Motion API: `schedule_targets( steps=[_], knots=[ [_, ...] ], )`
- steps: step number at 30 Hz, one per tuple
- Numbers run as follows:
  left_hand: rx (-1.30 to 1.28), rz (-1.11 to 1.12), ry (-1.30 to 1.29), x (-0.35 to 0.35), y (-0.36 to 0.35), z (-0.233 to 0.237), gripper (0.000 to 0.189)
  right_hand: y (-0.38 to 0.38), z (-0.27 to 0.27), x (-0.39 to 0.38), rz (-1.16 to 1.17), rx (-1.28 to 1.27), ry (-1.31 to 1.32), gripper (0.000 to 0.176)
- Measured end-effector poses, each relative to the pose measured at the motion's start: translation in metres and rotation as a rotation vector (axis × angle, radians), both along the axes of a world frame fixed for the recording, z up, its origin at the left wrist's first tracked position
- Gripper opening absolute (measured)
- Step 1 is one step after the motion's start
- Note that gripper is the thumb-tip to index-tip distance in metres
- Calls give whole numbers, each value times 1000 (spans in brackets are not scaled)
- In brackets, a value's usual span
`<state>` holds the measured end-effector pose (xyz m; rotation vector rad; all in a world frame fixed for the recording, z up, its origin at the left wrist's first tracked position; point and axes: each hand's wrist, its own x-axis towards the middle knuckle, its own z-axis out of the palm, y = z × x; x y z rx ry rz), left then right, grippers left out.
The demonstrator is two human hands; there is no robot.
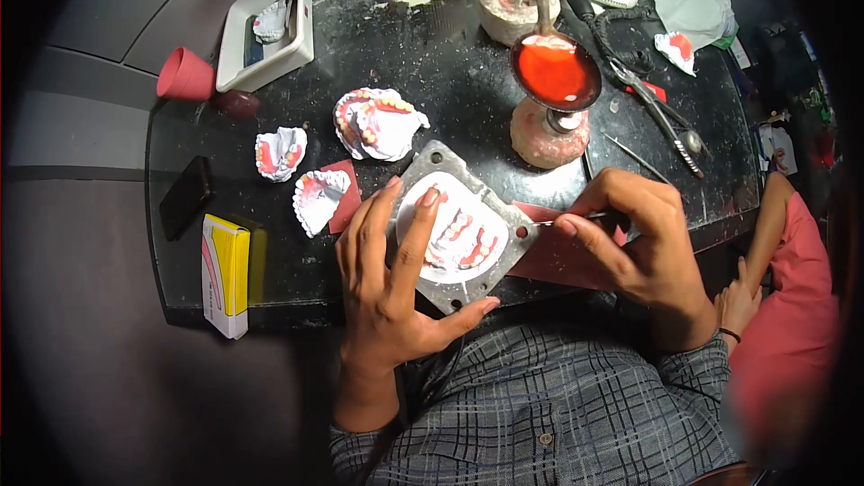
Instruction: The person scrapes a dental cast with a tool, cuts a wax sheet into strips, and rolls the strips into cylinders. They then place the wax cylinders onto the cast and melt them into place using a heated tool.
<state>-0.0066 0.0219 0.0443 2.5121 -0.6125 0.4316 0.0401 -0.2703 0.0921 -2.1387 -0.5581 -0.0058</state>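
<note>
A grey metal denture flask half [434,160] filled with white plaster [418,202] lies at the table's near edge. Pink wax pieces with teeth [477,250] are set in the plaster. My left hand [387,279] rests over the flask with its fingers spread, the index fingertip on the plaster and the thumb by the near corner. To the right of the flask, my right hand [643,247] pinches a thin metal carving tool [543,223], its tip near a corner hole. Pink wax sheets [549,261] lie partly beneath that hand and the flask.
Beyond the flask, a burner [549,137] stands below a pan of red liquid [553,72]. Plaster casts [382,126], a yellow-and-white box [225,274], a phone [186,198] and a white tray [306,36] are leftward. Pliers [666,117] lie right. Another person's arm [765,225] is close at right.
</note>
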Motion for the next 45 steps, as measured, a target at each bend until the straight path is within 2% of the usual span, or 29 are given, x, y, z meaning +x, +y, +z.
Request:
schedule_targets(
  steps=[4,6,8,11,14,16,18,20,22,26,27,28,31,34,35,36,39,45],
  knots=[
    [-70,95,-22,-10,-4,-8,102,20,-10,0,19,-67,-157,20],
    [-235,195,9,-13,-8,-13,94,28,-7,-1,38,-105,-160,23],
    [-239,208,11,-13,-15,-11,91,35,-9,-2,31,-119,-193,24],
    [-207,264,-24,-16,-27,-6,95,38,-7,-1,36,-112,-195,24],
    [98,303,5,-17,-37,2,116,36,-10,-1,18,-92,-201,22],
    [96,293,15,-11,-29,-2,122,31,-9,-2,9,-87,-203,21],
    [179,165,35,-5,-20,7,121,28,-3,-3,12,-96,-166,17],
    [158,151,85,-2,-11,11,116,22,-1,-4,25,-121,-132,16],
    [144,9,67,-1,1,12,109,18,-3,-4,29,-112,-179,17],
    [54,-56,65,0,42,16,95,14,-2,-4,53,-103,-206,20],
    [8,-84,70,1,51,18,89,14,-2,-4,53,-104,-201,20],
    [-74,-96,91,-1,59,16,74,13,-3,-4,71,-107,-192,20],
    [-300,44,129,-7,67,1,50,15,-3,-5,111,-125,-166,22],
    [-331,53,100,-6,44,-4,50,22,-9,-4,155,-115,-190,25],
    [-233,35,50,-4,34,2,53,25,-11,-4,173,-88,-233,26],
    [-224,15,55,-3,28,0,65,28,-12,-4,175,-91,-232,26],
    [-246,-60,88,5,14,-3,83,34,-14,-2,225,-105,-245,23],
    [-305,-117,105,8,-3,-17,91,39,-16,-2,217,-127,-259,22]
  ],
)
